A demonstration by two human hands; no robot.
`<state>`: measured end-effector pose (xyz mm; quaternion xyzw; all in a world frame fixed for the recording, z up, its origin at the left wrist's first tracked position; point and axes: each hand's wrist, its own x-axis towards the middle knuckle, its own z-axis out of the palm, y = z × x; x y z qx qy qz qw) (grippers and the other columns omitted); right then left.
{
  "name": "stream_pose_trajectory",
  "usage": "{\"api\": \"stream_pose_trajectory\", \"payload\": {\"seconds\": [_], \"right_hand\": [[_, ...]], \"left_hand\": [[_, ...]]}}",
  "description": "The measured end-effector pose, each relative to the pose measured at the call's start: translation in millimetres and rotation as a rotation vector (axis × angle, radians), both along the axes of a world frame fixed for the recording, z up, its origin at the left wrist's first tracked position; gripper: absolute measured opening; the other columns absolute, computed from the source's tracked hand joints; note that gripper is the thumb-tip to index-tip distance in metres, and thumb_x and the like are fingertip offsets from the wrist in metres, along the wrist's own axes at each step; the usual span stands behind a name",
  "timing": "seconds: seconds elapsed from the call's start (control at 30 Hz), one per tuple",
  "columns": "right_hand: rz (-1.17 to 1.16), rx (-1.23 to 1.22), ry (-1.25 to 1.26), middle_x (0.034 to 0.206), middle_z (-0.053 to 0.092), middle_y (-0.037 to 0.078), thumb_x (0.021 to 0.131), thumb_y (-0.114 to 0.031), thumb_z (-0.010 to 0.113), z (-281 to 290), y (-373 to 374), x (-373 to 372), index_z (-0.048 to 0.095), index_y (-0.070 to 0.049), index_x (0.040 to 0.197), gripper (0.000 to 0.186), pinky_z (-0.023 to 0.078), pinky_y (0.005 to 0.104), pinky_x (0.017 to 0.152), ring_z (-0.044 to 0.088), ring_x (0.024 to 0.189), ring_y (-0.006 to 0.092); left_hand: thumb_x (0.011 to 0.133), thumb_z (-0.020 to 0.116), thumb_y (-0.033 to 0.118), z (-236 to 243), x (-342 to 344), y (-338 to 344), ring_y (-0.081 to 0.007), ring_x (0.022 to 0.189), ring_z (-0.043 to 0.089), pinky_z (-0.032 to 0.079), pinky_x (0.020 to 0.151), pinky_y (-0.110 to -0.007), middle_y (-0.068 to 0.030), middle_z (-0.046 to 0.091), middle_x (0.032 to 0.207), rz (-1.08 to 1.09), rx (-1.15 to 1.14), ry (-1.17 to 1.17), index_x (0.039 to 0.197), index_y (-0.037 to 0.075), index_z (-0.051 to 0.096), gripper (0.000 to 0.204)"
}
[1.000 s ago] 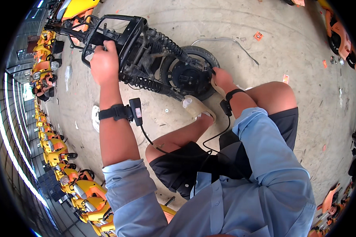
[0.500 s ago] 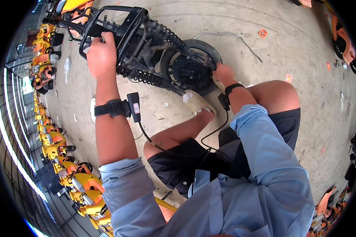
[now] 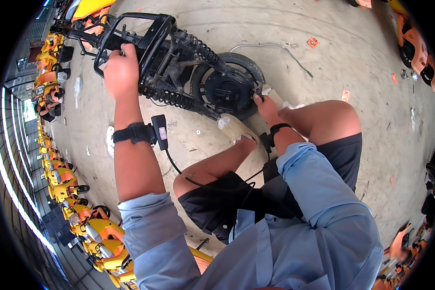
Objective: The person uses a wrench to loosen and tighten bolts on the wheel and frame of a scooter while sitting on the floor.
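A stripped black scooter frame (image 3: 152,41) with dusty coil-spring shock absorbers (image 3: 171,99) lies in front of me. My left hand (image 3: 121,72) is closed around a bar of its looped rack, and a small dark tip shows above the fist. At the frame's right end is the black wheel (image 3: 227,89) with its tyre and hub. My right hand (image 3: 267,108) is closed at the wheel's right edge, thumb pressed on a small dark piece by the axle end; its kind is unclear. Each wrist wears a strap with a cabled black box.
My shod feet (image 3: 234,128) stand close to the wheel. A grey cable (image 3: 280,47) curves over the concrete floor beyond it. Yellow scooters (image 3: 65,179) line the left side; orange ones (image 3: 415,53) stand far right. Paper scraps (image 3: 312,42) litter the floor.
The view has shifted slightly. My right hand has moved down and back a little from the wheel's edge, uncovering the dark piece there. My left hand keeps its grip on the rack.
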<state>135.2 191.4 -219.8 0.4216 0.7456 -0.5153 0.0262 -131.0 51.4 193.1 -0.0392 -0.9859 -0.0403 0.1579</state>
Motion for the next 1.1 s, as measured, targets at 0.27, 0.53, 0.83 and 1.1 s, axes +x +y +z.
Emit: {"api": "stream_pose_trajectory", "payload": {"seconds": [0.27, 0.53, 0.83, 1.1], "right_hand": [[-0.115, -0.352, 0.145, 0.08, 0.069, 0.016, 0.095, -0.033, 0.058, 15, -5, -21, 0.063, 0.0, 0.099, 0.034, 0.052, 0.0397, 0.066, 0.067, 0.07, 0.0299], [-0.146, -0.581, 0.035, 0.066, 0.061, 0.008, 0.093, -0.023, 0.054, 54, -9, -31, 0.061, 0.001, 0.079, 0.029, 0.043, 0.0341, 0.045, 0.055, 0.05, 0.0193], [0.503, -0.093, -0.065, 0.069, 0.067, 0.021, 0.08, -0.013, 0.051, 167, 10, -58, 0.071, 0.005, 0.079, 0.027, 0.055, 0.0438, 0.057, 0.068, 0.06, 0.0324], [0.408, -0.134, -0.089, 0.056, 0.058, 0.014, 0.078, -0.012, 0.053, 256, 78, -54, 0.061, 0.001, 0.061, 0.023, 0.044, 0.0418, 0.045, 0.056, 0.047, 0.0268]], "left_hand": [[0.091, 0.041, 0.052, -3, 3, 9, -0.0425, 0.103, 0.066, 0.051, 0.091, -0.049, -0.0237, 0.07, 0.107, -0.029, 0.009, 0.005, 0.112, 0.01, 0.071, 0.056], [0.092, 0.041, 0.051, -3, 2, 0, -0.0434, 0.104, 0.065, 0.051, 0.09, -0.051, -0.0253, 0.069, 0.107, -0.035, 0.06, -0.005, 0.114, 0.01, 0.07, 0.055], [0.094, 0.041, 0.053, 2, 0, -6, -0.0465, 0.095, 0.066, 0.053, 0.083, -0.054, -0.0276, 0.069, 0.099, -0.082, 0.071, 0.012, 0.109, 0.007, 0.07, 0.057], [0.097, 0.035, 0.054, -12, -14, 3, -0.0463, 0.096, 0.065, 0.051, 0.082, -0.057, -0.0266, 0.069, 0.1, -0.195, 0.049, -0.042, 0.112, 0.007, 0.066, 0.059]]}}
